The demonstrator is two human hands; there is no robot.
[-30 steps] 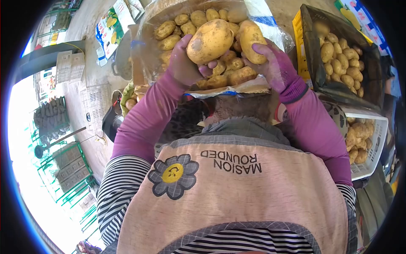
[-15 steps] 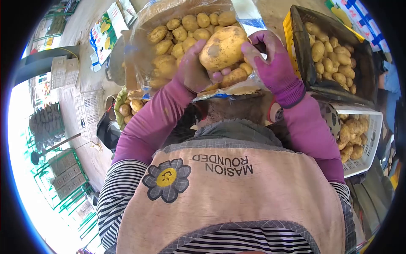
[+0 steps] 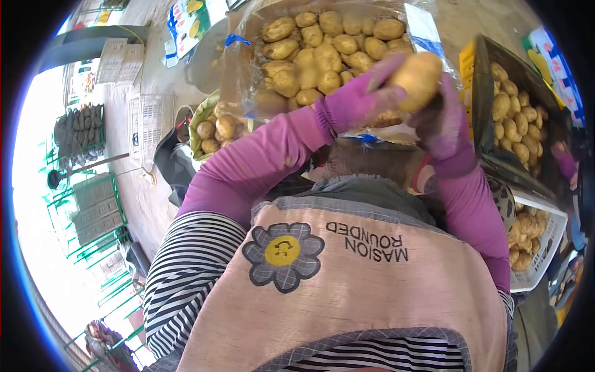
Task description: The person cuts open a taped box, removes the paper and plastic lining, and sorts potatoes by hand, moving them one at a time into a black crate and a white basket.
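Observation:
A large yellow potato (image 3: 419,82) is held up between my two purple-gloved hands, over the near right edge of a plastic-lined carton. My left hand (image 3: 365,99) grips its left side with thumb and fingers. Closing round its right and lower side, my right hand (image 3: 443,121) is blurred by motion, and part of its fingers is hidden. Under and beyond my hands, many loose potatoes (image 3: 328,59) fill the carton (image 3: 248,31), whose clear liner shows at the rim.
To the right stand a yellow crate (image 3: 468,68) with a dark lining, full of potatoes, and a white crate (image 3: 555,248) of potatoes. A green sack (image 3: 199,121) of potatoes is left of the carton. Another person's gloved hand (image 3: 564,161) shows at the far right.
My view has swung left, so the scene sits further right and lower. Both hands still hold the potato, now turned more upright and nearer the carton's right side.

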